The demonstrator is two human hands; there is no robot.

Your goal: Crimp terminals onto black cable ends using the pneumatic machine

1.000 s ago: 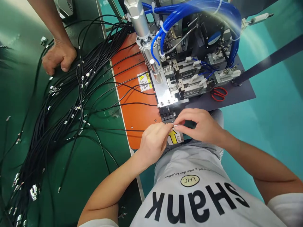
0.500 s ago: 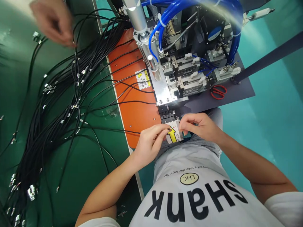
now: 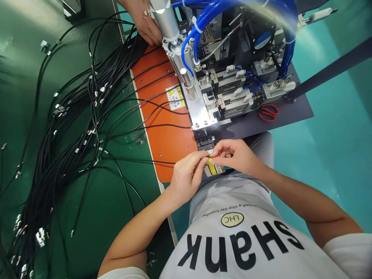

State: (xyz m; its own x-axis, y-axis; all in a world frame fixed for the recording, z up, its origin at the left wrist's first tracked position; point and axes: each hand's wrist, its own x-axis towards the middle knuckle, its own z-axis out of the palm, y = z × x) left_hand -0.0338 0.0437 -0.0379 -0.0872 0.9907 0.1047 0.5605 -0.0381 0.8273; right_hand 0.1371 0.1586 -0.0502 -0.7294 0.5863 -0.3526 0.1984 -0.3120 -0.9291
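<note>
My left hand (image 3: 187,174) pinches a black cable (image 3: 158,161) close to its end, above the machine's front corner. The cable runs left from my fingers over the orange plate (image 3: 171,145). Thin wire ends (image 3: 212,154) stick out past the left fingertips, and my right hand (image 3: 236,157) closes thumb and forefinger on them. Below the fingertips is a white label with a yellow arrow (image 3: 213,169), partly covered by my hands. Several other black cables lie across the orange plate and reach under the metal block (image 3: 200,110).
A large bundle of black cables (image 3: 69,128) with shiny metal ends lies on the green table (image 3: 116,217). Blue air hoses (image 3: 215,17) arch over the machine. Red-handled scissors (image 3: 269,112) rest on the grey base plate (image 3: 296,104). Another person's hand (image 3: 145,23) is at the machine's far end.
My right hand has moved left and now meets the wire ends at my left fingertips. The other person's hand has moved right, from above the cable bundle to the machine.
</note>
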